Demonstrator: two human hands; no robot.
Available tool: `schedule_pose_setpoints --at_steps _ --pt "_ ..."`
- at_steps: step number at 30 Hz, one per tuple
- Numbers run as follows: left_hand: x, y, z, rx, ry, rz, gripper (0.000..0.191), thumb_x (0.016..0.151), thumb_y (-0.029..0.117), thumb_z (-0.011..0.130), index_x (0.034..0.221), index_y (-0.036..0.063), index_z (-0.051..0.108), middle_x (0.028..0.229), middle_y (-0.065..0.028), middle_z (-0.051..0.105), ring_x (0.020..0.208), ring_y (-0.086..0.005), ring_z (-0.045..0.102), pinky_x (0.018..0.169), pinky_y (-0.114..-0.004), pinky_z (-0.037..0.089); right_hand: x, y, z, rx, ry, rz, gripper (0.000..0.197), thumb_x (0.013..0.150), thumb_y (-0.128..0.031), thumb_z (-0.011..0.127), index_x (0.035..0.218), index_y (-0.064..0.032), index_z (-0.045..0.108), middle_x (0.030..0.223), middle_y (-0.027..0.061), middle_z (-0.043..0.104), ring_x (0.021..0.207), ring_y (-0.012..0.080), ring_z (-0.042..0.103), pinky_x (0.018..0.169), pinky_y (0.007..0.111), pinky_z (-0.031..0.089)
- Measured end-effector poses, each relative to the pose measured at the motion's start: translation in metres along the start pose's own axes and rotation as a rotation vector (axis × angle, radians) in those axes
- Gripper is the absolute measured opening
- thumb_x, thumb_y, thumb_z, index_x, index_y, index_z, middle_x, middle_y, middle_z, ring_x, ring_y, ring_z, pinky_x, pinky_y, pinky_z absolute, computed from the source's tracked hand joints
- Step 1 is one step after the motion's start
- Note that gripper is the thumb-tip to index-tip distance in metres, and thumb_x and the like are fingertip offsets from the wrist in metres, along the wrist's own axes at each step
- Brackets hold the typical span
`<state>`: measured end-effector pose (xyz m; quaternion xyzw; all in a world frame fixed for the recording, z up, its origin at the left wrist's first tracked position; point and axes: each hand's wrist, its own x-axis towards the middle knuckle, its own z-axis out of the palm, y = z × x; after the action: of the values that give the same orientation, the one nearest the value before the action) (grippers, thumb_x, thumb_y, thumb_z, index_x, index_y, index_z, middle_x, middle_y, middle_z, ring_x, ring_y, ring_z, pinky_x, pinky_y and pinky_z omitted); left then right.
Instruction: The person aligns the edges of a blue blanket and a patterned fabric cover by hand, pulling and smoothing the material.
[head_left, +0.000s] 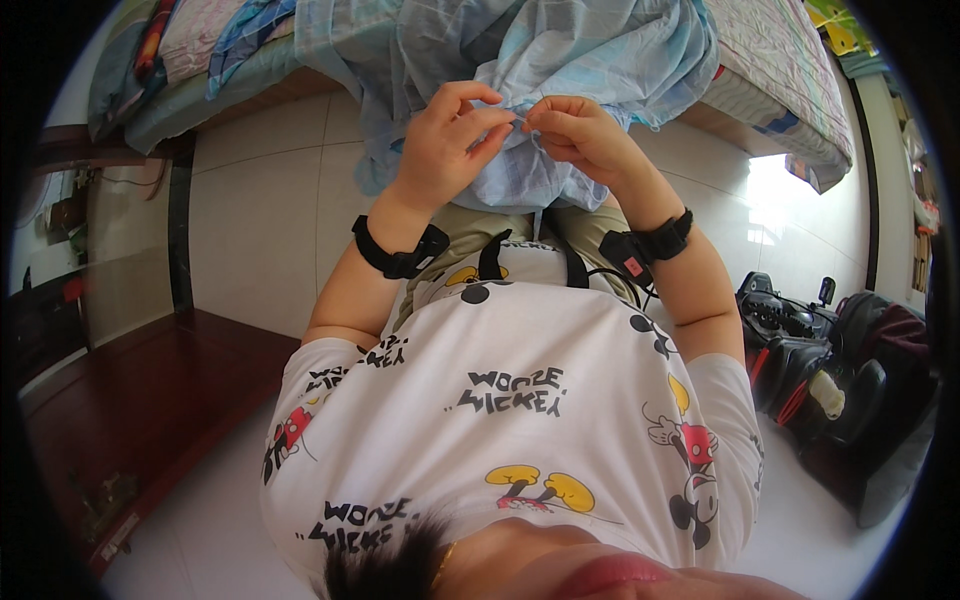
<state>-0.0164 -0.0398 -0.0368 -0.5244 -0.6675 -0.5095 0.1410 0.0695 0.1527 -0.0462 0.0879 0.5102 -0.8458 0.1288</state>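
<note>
Light-blue checked fabric (600, 67) is gathered over my lap and drapes up onto the bed's edge. Above it my left hand (457, 139) is raised, its thumb and fingertips close to the other hand, around what looks like a thin pale thread or strip. My right hand (574, 135) has its fingers curled and pinches something thin and pale at the fingertips; a fine needle-like line rises beside them. The fingertips of both hands nearly meet. Each wrist wears a black strap with a small device.
Beds with patterned bedding (780, 45) lie ahead on both sides. A dark red wooden table (150, 405) stands at the left. Black bags (810, 360) with cables sit on the tiled floor (255, 217) at the right.
</note>
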Motion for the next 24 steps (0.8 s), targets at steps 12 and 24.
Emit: schedule_pose_setpoints --at_steps 12,24 --pt "-0.005 0.000 0.003 0.024 -0.054 -0.038 0.016 0.080 -0.005 0.065 0.091 0.0059 0.062 0.103 -0.0055 0.055 0.064 -0.0092 0.050 0.055 -0.022 0.042 -0.001 0.000 0.002 -0.005 0.023 -0.015 0.009 0.090 -0.012 0.059 0.088 -0.0035 0.062 0.062 -0.0065 0.046 0.047 0.0018 0.030 0.043 0.019 0.021" --pt "-0.011 -0.005 0.000 -0.433 -0.045 -0.339 0.003 0.094 0.004 0.052 0.096 0.0043 0.052 0.104 -0.0061 0.061 0.073 -0.0037 0.048 0.064 -0.017 0.041 -0.003 -0.012 0.005 -0.960 0.160 -0.350 0.017 0.087 -0.009 0.063 0.103 -0.0028 0.063 0.059 -0.0038 0.047 0.054 0.0037 0.036 0.049 0.022 0.030"
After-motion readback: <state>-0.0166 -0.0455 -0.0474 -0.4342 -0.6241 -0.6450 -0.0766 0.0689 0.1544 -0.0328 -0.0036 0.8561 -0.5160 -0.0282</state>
